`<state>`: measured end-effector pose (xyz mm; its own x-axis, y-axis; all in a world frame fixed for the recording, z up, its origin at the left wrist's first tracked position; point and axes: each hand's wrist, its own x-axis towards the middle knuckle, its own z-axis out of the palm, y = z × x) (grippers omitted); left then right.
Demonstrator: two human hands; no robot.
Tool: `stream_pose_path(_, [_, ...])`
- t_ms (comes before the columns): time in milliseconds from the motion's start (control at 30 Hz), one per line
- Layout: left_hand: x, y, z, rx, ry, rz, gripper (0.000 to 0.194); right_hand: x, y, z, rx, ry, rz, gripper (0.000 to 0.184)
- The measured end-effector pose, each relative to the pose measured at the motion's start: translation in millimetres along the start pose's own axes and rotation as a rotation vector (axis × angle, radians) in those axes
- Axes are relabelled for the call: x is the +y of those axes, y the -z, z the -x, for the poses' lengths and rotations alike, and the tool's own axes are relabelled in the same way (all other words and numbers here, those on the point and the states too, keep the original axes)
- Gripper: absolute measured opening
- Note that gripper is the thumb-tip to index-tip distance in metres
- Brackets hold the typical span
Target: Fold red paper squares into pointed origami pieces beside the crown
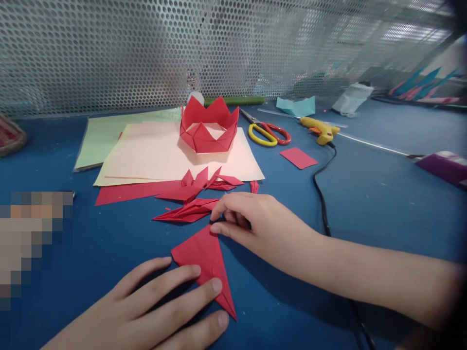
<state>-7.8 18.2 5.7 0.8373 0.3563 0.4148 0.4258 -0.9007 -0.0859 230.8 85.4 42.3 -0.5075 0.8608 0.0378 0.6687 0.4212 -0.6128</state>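
A folded red paper piece (206, 260), pointed and kite-like, lies flat on the blue table (383, 204). My left hand (156, 306) rests on its near edge, fingers stretched out flat and pressing it down. My right hand (251, 223) reaches in from the right, its fingers curled and pinched at the piece's far corner. Just beyond that hand lie several folded red paper points (193, 199). Farther back a red paper crown-shaped bowl (207, 126) stands on pale sheets (156, 155).
Yellow-and-red scissors (268, 132), a yellow glue gun (321, 129) with a black cord (321, 189), a small red square (298, 158), a teal paper scrap (296, 105), a purple object (443, 167) at right. Perforated metal wall (146, 48) behind. Blurred patch at left.
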Motion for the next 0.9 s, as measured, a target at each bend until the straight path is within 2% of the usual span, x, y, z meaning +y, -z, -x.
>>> stream_pose_path(67, [0, 0.4, 1, -0.002, -0.001, 0.0, 0.036, 0, 0, 1, 0.04, 0.059, 0.032, 0.002])
stream_pose_path(200, [0, 0.3, 2, -0.003, 0.013, -0.015, 0.038, -2, 3, 5, 0.064, 0.072, -0.038, 0.011])
stream_pose_path(267, [0, -0.2, 2, -0.009, 0.018, -0.026, 0.039, -4, 4, 8, 0.055, 0.036, -0.046, 0.01])
stream_pose_path(367, [0, 0.0, 2, -0.006, 0.033, -0.038, 0.042, -7, 4, 12, 0.029, 0.044, -0.05, 0.022])
stream_pose_path(500, [1, 2.0, 2, -0.006, 0.049, -0.051, 0.045, -10, 1, 13, -0.016, 0.083, -0.164, 0.017])
stream_pose_path(600, [2, 1.6, 1, -0.013, 0.067, -0.05, 0.049, -11, -1, 13, 0.0, 0.112, -0.238, 0.019])
stream_pose_path(767, [3, -1.2, 2, -0.04, 0.065, -0.02, 0.048, -7, -5, 13, 0.074, 0.256, -0.227, 0.026])
stream_pose_path(900, [2, -1.0, 3, -0.02, 0.071, -0.021, 0.047, 0, -5, 13, 0.077, 0.46, -0.131, 0.02])
